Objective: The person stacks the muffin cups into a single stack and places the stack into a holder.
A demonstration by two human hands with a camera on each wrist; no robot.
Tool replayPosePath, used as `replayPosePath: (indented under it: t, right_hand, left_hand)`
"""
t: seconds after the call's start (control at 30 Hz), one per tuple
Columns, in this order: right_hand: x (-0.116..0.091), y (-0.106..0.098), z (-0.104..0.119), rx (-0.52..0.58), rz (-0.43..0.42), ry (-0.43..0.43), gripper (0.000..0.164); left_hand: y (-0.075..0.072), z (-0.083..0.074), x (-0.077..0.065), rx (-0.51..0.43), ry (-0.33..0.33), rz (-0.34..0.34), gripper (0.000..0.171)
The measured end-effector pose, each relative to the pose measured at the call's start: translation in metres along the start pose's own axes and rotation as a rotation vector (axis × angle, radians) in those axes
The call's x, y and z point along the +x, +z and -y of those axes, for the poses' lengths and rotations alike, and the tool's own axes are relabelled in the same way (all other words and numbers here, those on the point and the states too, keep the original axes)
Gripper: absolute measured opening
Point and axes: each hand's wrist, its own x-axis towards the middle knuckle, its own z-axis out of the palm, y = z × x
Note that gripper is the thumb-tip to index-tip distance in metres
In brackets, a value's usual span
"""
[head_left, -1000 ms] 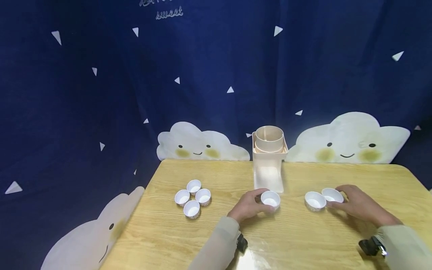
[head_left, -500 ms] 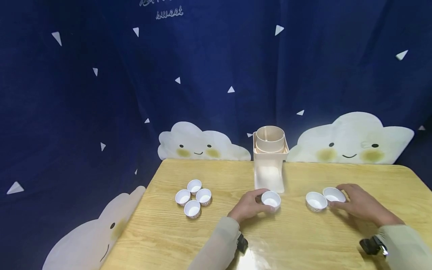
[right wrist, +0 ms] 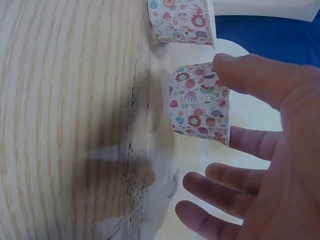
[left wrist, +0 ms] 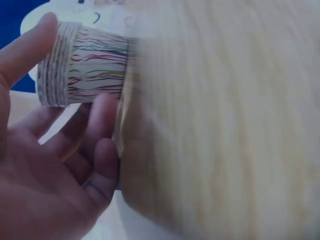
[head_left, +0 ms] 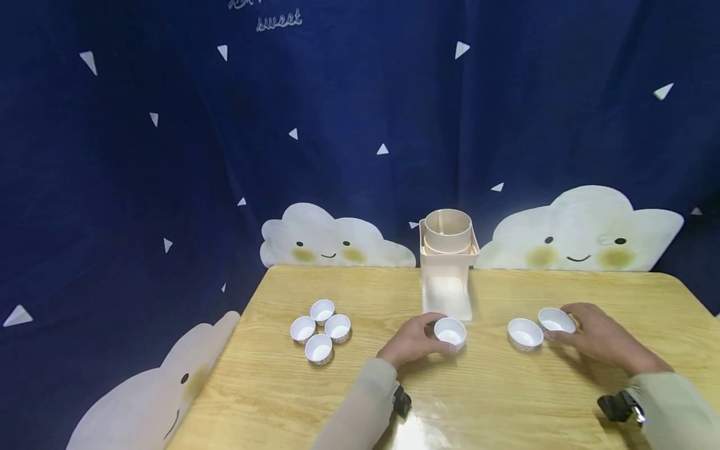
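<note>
Stacked cups — left wrist only

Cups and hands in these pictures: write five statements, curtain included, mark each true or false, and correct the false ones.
1. The left hand holds a striped cup stack. True.
2. The right hand's cup has no other cup near it. False: the right hand holds a flower-print cup, with another cup close by.
3. Beyond the left hand is a beige stand. True.
4. Seven cups cluster at far left. False: four cups do.
5. The curtain is red. False: the curtain is dark blue.
</note>
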Motion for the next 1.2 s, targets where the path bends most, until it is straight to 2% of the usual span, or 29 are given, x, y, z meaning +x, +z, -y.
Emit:
replayPosePath:
  t: [0.1,0.27,0.5,1.03,1.2]
  right_hand:
    - [0.0,0.0,0.0,0.012,-0.021,-0.021,0.079]
    - [-0.001,-0.003,0.002,0.029,-0.025,-0.006,0.082]
    - [-0.001,-0.01,0.008,0.028,-0.057,-0.035,0.075]
    - [-0.003,-0.015,0.024,0.071,-0.036,-0.004,0.078]
    - [-0.006,-0.018,0.027,0.08,-0.053,-0.026,0.076]
  left_hand:
    - [-0.001,0.001,-0.001,-0.009,0.018,0.001,0.054]
    - [-0.003,0.002,-0.004,-0.047,0.049,0.052,0.058]
    - [-0.004,0.0,-0.004,-0.012,0.013,0.051,0.06]
    - [0.0,0.003,-0.001,-0.015,-0.001,0.037,0.055]
    - [0.0,0.001,0.0,-0.013,-0.002,0.039,0.055]
